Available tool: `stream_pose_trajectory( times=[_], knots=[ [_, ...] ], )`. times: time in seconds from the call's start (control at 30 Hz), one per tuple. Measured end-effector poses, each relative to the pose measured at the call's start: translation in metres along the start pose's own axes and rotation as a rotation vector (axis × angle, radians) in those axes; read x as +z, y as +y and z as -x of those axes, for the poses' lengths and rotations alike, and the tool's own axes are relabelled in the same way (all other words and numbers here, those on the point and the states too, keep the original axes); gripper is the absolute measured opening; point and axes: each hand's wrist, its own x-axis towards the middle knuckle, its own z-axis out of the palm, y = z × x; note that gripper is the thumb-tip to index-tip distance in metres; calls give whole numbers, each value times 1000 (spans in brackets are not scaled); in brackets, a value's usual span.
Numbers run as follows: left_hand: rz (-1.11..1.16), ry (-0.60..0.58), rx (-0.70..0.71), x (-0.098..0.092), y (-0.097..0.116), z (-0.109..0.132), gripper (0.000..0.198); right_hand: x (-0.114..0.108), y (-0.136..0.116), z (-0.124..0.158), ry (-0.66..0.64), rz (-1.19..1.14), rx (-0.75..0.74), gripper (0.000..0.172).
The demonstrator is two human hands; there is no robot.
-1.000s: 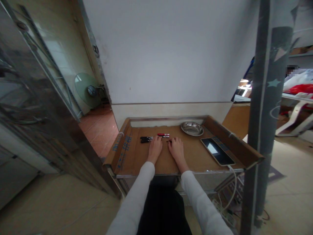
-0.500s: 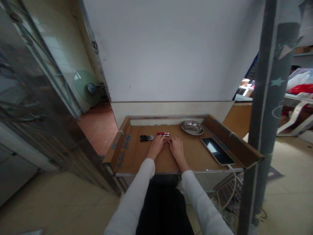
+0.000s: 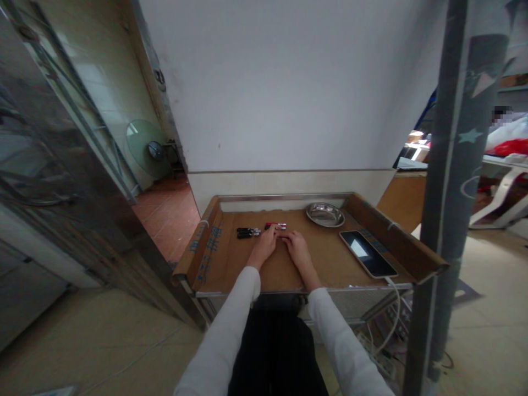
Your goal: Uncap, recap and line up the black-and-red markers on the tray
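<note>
On the left the black pens (image 3: 248, 232) lie untouched on the tray (image 3: 231, 264), while the left hand (image 3: 264, 246), flat a second ago, has swung its fingers rightwards, stopping just on the near side of the red pen (image 3: 275, 225). The right hand (image 3: 297, 247) has turned in to meet it, so both sets of fingertips now touch, curled and nearly closed over a spot too small to make out; I cannot tell whether either grips anything. Farther right the dish (image 3: 325, 215) and phone (image 3: 368, 253) lie as before, well apart from the hands.
</note>
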Motion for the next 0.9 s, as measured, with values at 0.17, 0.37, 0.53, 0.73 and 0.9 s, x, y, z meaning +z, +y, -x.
stream_pose_trajectory(
  times=[0.17, 0.37, 0.53, 0.73, 0.9],
  knots=[
    [-308, 23, 30, 1, 2, 1, 43, -4, -4, 1, 67, -88, 66, 25],
    [-460, -44, 47, -1, 7, 1, 32, -16, -13, 5, 88, -9, 217, 28],
    [-485, -62, 52, -5, 12, 3, 21, -23, -21, 9, 137, 121, 350, 29],
    [-476, -38, 31, -6, 14, 4, 18, -25, -22, 11, 126, 199, 375, 29],
    [-449, 1, 8, -9, 20, 7, 20, -24, -21, 12, 177, 190, 341, 32]
  ],
)
